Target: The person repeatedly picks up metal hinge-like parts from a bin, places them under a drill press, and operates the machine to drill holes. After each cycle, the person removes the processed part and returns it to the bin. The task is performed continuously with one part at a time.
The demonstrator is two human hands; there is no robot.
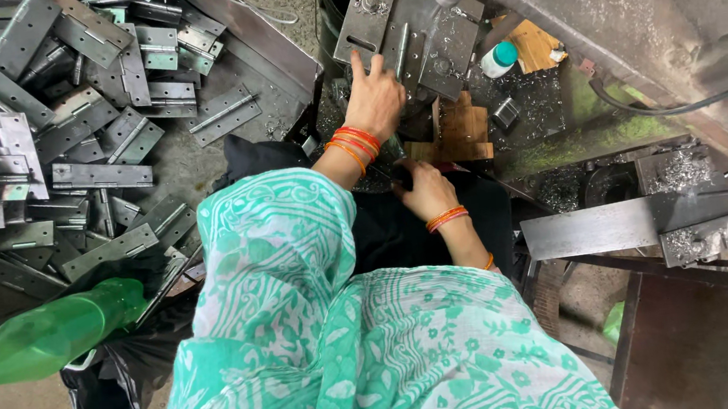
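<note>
A metal workshop; piled steel hinges [63,127], swarf-strewn machine [631,19].

The flat grey metal hinge plate [406,36] lies opened out on the machine's working surface, under the grey metal machine head. It has two rectangular leaves joined by a round knuckle that runs down its middle. The left leaf shows two long slots and a round bolt between them; the right leaf is partly hidden in shadow. The plate lies tilted, its upper end leaning to the right. Its surface is dull steel with small scratches, and fine metal shavings lie around its lower edge. The fingertips of the left hand [374,98] touch the lower end of the left leaf, pressing flat on it.
</note>
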